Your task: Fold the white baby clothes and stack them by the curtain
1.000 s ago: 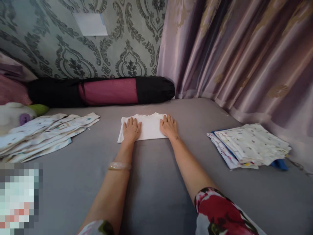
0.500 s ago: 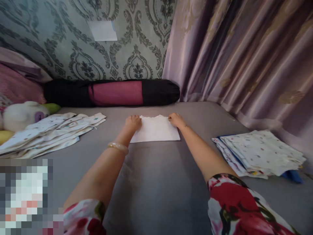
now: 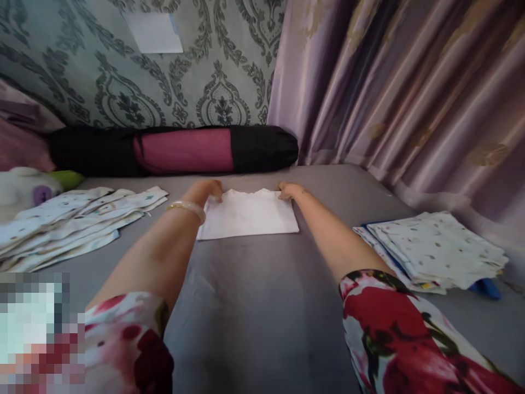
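Observation:
A white folded cloth (image 3: 249, 214) lies flat on the grey bed sheet (image 3: 254, 306) in front of me. My left hand (image 3: 210, 190) is curled at the cloth's far left corner and pinches its edge. My right hand (image 3: 289, 190) is curled the same way at the far right corner. Both arms reach forward over the sheet, and a pale bangle (image 3: 186, 207) sits on my left wrist.
A spread of patterned cloths (image 3: 69, 224) lies at the left. A stack of folded patterned cloths (image 3: 435, 249) sits at the right. A black and pink rolled mat (image 3: 176, 150) lies along the wall behind. Curtains (image 3: 402, 98) hang at the right, and a soft toy (image 3: 24, 186) rests far left.
My hands went from lying flat on the cloth to curled at its far corners. The view shifted as I leaned forward.

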Available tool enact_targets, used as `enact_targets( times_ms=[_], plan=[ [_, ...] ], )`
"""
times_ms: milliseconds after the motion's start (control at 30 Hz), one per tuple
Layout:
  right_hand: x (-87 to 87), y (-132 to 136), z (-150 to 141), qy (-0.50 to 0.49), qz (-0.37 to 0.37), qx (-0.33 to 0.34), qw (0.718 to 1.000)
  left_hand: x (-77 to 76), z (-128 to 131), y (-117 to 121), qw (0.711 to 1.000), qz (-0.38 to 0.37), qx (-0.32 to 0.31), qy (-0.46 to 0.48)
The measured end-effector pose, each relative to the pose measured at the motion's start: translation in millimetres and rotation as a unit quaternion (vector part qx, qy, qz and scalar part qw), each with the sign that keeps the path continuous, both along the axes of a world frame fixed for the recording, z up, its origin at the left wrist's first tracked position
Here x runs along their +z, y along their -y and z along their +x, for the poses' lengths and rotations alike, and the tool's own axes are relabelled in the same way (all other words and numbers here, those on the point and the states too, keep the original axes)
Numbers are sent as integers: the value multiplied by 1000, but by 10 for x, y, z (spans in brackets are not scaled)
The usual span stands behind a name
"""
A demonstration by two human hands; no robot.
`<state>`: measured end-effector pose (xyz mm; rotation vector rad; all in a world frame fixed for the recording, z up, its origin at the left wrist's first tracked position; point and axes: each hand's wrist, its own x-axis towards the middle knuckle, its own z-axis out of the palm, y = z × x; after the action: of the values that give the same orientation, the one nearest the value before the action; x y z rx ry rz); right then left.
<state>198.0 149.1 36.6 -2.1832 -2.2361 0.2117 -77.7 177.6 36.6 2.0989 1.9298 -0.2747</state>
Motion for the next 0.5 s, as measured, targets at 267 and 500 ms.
enact_targets(
  times_ms=[267, 500],
  plan=[
    [-43, 284, 21, -31, -38, 22, 999, 94, 0, 357, 1000, 4, -14, -21],
    [108, 510, 159, -119, 25, 41, 992, 291, -103, 678, 998, 55, -39, -14]
  ],
)
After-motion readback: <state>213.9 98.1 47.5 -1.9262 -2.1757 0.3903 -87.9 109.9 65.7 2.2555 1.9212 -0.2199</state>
